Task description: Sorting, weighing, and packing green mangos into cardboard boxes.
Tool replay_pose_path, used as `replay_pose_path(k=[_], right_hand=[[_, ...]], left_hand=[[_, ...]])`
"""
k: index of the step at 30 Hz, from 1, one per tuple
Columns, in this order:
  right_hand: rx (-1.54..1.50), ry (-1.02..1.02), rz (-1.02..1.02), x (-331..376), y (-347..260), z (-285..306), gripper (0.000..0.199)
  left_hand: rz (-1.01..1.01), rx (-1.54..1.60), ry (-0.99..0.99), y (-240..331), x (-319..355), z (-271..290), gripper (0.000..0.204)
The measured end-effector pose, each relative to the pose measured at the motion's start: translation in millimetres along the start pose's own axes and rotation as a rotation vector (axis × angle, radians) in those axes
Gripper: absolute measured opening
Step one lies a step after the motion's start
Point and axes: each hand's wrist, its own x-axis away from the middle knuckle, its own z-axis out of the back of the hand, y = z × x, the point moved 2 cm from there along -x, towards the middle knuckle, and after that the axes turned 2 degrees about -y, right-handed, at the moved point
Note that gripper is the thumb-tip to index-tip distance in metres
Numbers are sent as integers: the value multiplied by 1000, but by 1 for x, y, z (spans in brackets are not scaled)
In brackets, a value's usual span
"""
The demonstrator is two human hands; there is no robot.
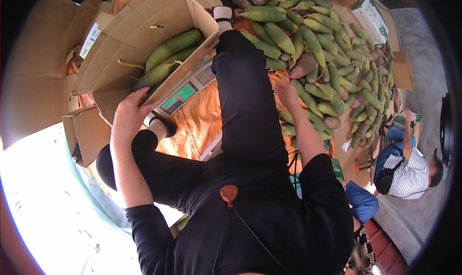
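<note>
An uncovered cardboard box (202,16) holds a few long green radishes (174,48) and sits on a digital scale (184,93) with lit green displays. My left hand (129,112) is at the box's near corner, fingers and thumb apart; whether it touches the cardboard is unclear. To the right, my right hand (288,93) is loosely curled closed, with nothing seen in it. Beside it lies a big heap of green radishes (313,44) mixed with reddish-brown, soil-covered roots (303,66).
My bent legs flank the scale on an orange sheet (197,123). Cardboard flaps (86,134) stand at the left. A white-and-green carton (370,20) is behind the heap. At the far right a person in a striped shirt (409,179) crouches; another person's blue-clad knee (361,200) is closer.
</note>
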Motion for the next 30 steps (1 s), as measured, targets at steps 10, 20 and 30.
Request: replay_pose_path(k=[10,20,30], right_hand=[[153,-414,-36,58,101,-87,28],[-45,-523,-303,45,159,-153,35],[-572,-452,-397,50,197,-206,39]], left_hand=[[23,72,-9,3,-2,3,51],[4,118,3,0,1,9,53],[11,182,83,-9,0,10,51]])
